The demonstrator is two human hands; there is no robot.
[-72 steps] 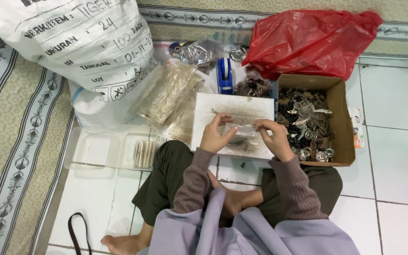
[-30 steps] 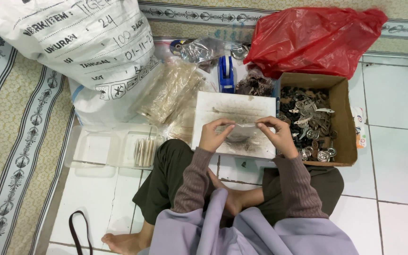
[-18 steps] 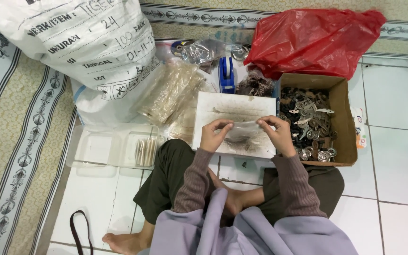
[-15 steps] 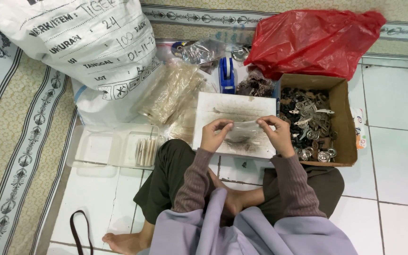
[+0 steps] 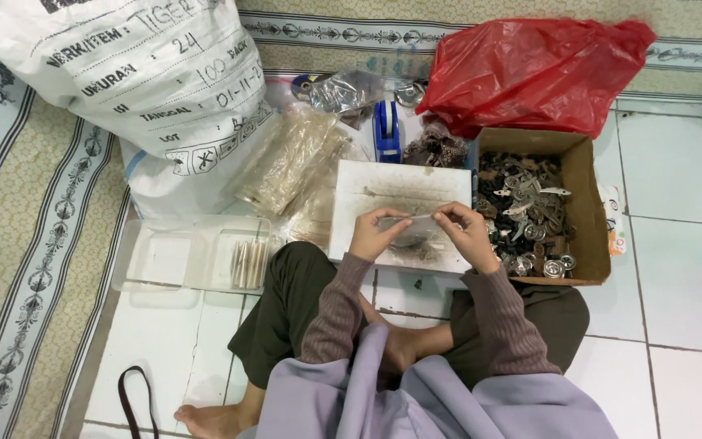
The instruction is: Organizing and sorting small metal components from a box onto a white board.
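From the head camera, you're sitting cross-legged on the tiled floor (image 5: 684,284) with both hands up in front of you over a white board (image 5: 400,191) that's smudged with grey dust. Your left hand (image 5: 377,233) and right hand (image 5: 465,234) are each pinched shut on one end of a small clear plastic pouch (image 5: 414,225), thumb and fingertips closed on it, so the pouch is stretched flat between them just above the board's near edge. Can't tell if there's anything inside it, too small to make out.

Right beside your right hand there's a cardboard box (image 5: 591,211) full of little metal parts (image 5: 530,211), dark and silvery bits all mixed together. Behind the box sits a crumpled red plastic bag (image 5: 538,73). At the top edge of the board there's a blue tape dispenser (image 5: 385,130) standing upright, and a bundle of clear crinkly packets (image 5: 294,162) leans off to its left. A big white woven sack (image 5: 148,81) with dark lettering takes up the top left, half on the patterned rug (image 5: 18,244). On your left, near your knee, a clear plastic tray (image 5: 164,260) lies on the floor with a few thin sticks in it. A dark strap (image 5: 136,398) lies on the floor at bottom left.
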